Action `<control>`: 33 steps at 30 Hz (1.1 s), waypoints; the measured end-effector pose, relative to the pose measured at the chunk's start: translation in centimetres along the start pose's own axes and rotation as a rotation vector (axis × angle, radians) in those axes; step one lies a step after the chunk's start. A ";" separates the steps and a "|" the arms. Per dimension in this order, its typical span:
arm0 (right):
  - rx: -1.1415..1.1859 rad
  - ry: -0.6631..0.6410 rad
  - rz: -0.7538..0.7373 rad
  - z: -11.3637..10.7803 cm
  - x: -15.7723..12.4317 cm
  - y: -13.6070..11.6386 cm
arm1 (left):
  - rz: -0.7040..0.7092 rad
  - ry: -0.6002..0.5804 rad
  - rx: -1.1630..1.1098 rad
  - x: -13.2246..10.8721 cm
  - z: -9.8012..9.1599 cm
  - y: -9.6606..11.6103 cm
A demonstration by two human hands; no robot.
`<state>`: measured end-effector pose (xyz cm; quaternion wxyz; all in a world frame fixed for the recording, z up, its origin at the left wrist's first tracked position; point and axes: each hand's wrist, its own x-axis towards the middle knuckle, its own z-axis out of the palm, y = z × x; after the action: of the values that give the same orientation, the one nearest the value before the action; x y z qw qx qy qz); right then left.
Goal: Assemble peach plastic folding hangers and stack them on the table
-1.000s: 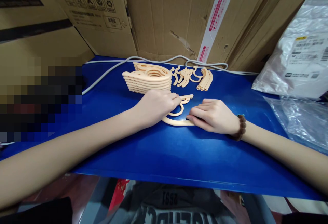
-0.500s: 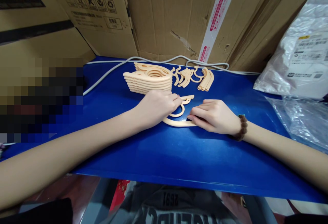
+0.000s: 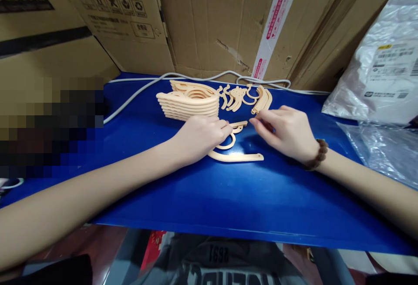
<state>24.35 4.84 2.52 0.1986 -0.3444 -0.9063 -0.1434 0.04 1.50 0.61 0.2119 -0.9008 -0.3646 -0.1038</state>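
Observation:
My left hand (image 3: 207, 135) is closed on a cream plastic hanger (image 3: 233, 157) lying on the blue tabletop, hiding its left part. A long curved arm, a ring and a short upper piece of it stick out from under the fingers. My right hand (image 3: 284, 130) hovers to the right of it, thumb and fingers apart, with nothing visible between them. Its fingertips are close to a group of curved cream hanger arms (image 3: 264, 98); whether they touch is unclear. Behind my left hand lies a stack of similar hangers (image 3: 191, 102).
Small hook-shaped cream pieces (image 3: 237, 98) lie between the stack and the curved arms. A white cable (image 3: 140, 89) runs along the back, before large cardboard boxes (image 3: 209, 24). A white plastic package (image 3: 375, 67) and clear plastic film (image 3: 382, 150) lie at right.
My right hand has let go of the hanger's long arm and moved up and to the right, toward the curved arms. My left hand stays on the hanger.

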 end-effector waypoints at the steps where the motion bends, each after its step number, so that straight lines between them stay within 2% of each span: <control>1: -0.031 -0.024 0.042 -0.2 0.4 0.4 | -0.004 -0.017 0.000 0.1 0.0 0.0; 5: -0.114 -0.138 0.129 -0.7 2.4 2.3 | -0.014 -0.077 0.003 0.2 0.0 -0.1; 9: -0.166 -0.236 0.172 -0.2 4.4 3.6 | -0.008 -0.060 0.001 0.1 0.2 -0.2; 21: -0.236 -0.383 0.294 3.1 10.6 3.5 | 0.004 -0.072 0.010 0.2 -0.1 -0.2; 28: -0.214 -0.384 0.314 5.1 11.4 3.0 | 0.005 -0.069 0.000 0.1 0.1 -0.2; 33: -0.194 -0.352 0.290 5.4 11.4 3.2 | -0.003 -0.079 -0.011 0.3 -0.2 -0.1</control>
<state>17.34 15.75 3.33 0.0222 -0.5082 -0.8499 -0.1376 0.17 1.67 0.90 0.1921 -0.9047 -0.3736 -0.0708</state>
